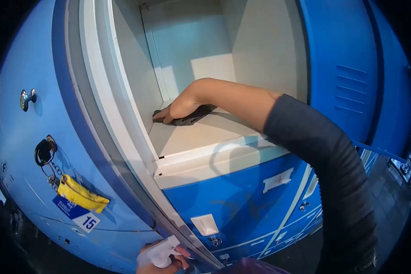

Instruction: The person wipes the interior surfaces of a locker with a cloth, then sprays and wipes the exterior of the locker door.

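My right hand reaches into an open locker compartment, its arm in a dark sleeve crossing from the right. Under its fingers a dark cloth is pressed against the compartment floor, near the left inner wall. Part of the cloth is hidden beneath the hand and wrist. At the bottom of the view my left hand is closed around the neck of a spray bottle with a white trigger head. The bottle's lower part is cut off by the frame edge.
The blue locker door stands swung out on the right. On the light blue door at left, a key ring with a yellow tag and a card numbered 15 hangs from the lock. Closed blue lockers with handles lie below.
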{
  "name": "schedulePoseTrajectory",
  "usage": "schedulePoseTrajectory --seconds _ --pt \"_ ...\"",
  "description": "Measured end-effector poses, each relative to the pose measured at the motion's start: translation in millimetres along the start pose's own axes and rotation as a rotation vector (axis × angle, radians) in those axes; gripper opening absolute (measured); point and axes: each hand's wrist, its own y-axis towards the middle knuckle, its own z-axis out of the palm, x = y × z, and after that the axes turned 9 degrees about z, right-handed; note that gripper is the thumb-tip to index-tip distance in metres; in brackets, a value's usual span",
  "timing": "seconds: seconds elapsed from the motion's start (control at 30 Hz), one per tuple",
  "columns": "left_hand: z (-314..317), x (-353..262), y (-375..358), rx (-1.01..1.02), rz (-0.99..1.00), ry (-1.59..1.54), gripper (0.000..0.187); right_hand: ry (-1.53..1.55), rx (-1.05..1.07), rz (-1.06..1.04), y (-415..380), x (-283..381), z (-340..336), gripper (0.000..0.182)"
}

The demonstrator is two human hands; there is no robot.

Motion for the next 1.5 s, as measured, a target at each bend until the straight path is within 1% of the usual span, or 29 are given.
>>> schedulePoseTrajectory --seconds 0.07,0.1,0.13,0.17,0.2,0.23,0.3,0.37,0.4,0.5,0.53,0.57,0.6,0.63,0.67,0.7,0.8,0.87,0.9,0.93,0.97,1.0,1.1,1.17,1.2,1.23,1.33,1.43,1.5 --pt "5.0 -2.0 -1.1 -0.167 0.135 0.021 0.042 0.003 -0.010 -0.034 -15.9 9.6 6.6 0.060" --pt "-17.7 -0.7 52.8 -0.216 0.313 0.053 0.042 -0.129 -0.198 -0.096 -30.8 4.4 -34.4 0.059" --pt "-32.1 -15.4 77.7 -0.256 0.384 0.055 0.042 -0.186 -0.307 -0.178 -43.9 1.3 -54.5 0.058" --pt "24.2 -31.1 42.0 -0.340 0.262 -0.069 0.043 -0.130 -0.212 -0.291 -72.2 -4.4 -27.5 0.057" --pt "27.9 -1.3 -12.1 -0.317 0.113 -0.188 0.042 -0.022 -0.098 -0.252 -72.0 20.4 42.0 0.057" --pt "29.1 -1.4 -10.8 -0.313 0.121 -0.189 0.042 -0.033 -0.114 -0.264 -92.3 25.4 45.4 0.056" --pt "27.7 -2.6 -9.6 -0.307 0.131 -0.182 0.043 -0.049 -0.154 -0.404 -105.7 18.7 51.3 0.058" --pt "5.8 31.1 -17.7 -0.202 0.072 -0.240 0.045 -0.046 -0.181 -0.541 -102.2 7.6 54.9 0.059" --pt "-2.8 43.2 -19.6 -0.148 0.041 -0.270 0.051 -0.033 -0.145 -0.536 -100.3 7.7 50.2 0.058" --pt "20.5 -9.1 -9.8 -0.121 0.104 -0.205 0.048 -0.085 -0.119 -0.274 -97.5 21.4 40.9 0.059" --pt "23.5 -11.6 -9.9 -0.150 0.089 -0.213 0.047 -0.032 -0.119 -0.221 -95.6 27.4 38.8 0.060" --pt "26.1 -12.5 -10.1 -0.179 0.072 -0.223 0.045 -0.053 -0.108 -0.195 -69.1 22.0 35.6 0.059" --pt "27.0 -11.6 -9.6 -0.209 0.056 -0.235 0.044 0.025 -0.015 -0.132 -51.2 18.2 29.2 0.059" --pt "20.9 -5.9 -11.8 -0.173 0.050 -0.235 0.042 -0.087 -0.018 0.017 -41.6 20.0 21.6 0.060" --pt "9.9 3.4 -16.6 -0.139 0.047 -0.237 0.040 -0.077 -0.031 0.126 -33.4 20.1 16.0 0.062" --pt "3.6 9.4 -18.8 -0.107 0.044 -0.239 0.038 -0.117 -0.007 0.106 -12.7 13.0 9.3 0.061" --pt "4.2 5.0 -22.4 -0.178 -0.115 -0.203 0.038 -0.176 0.086 0.281 30.7 -2.4 -11.6 0.062" --pt "24.8 -7.4 -18.5 -0.295 -0.018 -0.228 0.040 -0.245 0.091 0.415 44.6 -8.5 -20.9 0.062" --pt "29.9 -9.8 -14.7 -0.354 0.034 -0.241 0.041 -0.232 0.071 0.437 59.0 -19.5 -23.1 0.062" --pt "20.3 15.0 -20.3 -0.320 0.015 -0.248 0.043 -0.222 0.047 0.457 80.5 -35.5 -23.9 0.062" --pt "19.8 11.5 -18.2 -0.304 0.024 -0.238 0.042 -0.215 0.021 0.474 97.6 -47.4 -27.8 0.062" --pt "18.8 7.6 -17.3 -0.277 0.015 -0.213 0.042 -0.207 0.067 0.523 105.3 -53.0 -32.4 0.062" --pt "15.2 0.4 -11.5 -0.258 -0.014 -0.177 0.040 -0.207 0.079 0.446 122.5 -81.1 -34.5 0.060" --pt "14.5 -2.1 -9.4 -0.255 -0.025 -0.161 0.039 -0.187 -0.057 0.367 135.8 -104.6 -29.2 0.055" --pt "14.3 -2.8 -9.3 -0.254 -0.029 -0.157 0.039 -0.170 -0.076 0.347 134.0 -109.3 -26.3 0.054" --pt "13.9 -4.0 -7.7 -0.251 -0.033 -0.150 0.038 -0.152 -0.094 0.331 132.5 -111.9 -23.8 0.053" --pt "14.7 -4.8 -7.8 -0.244 -0.030 -0.142 0.037 -0.091 -0.114 0.394 132.5 -108.3 -19.5 0.053" --pt "16.7 -4.6 -10.4 -0.247 -0.010 -0.127 0.035 -0.104 -0.272 0.452 108.3 -89.3 -17.6 0.054" --pt "18.8 -2.3 -13.1 -0.258 0.010 -0.121 0.034 -0.201 -0.148 0.537 83.6 -64.8 -20.1 0.057"
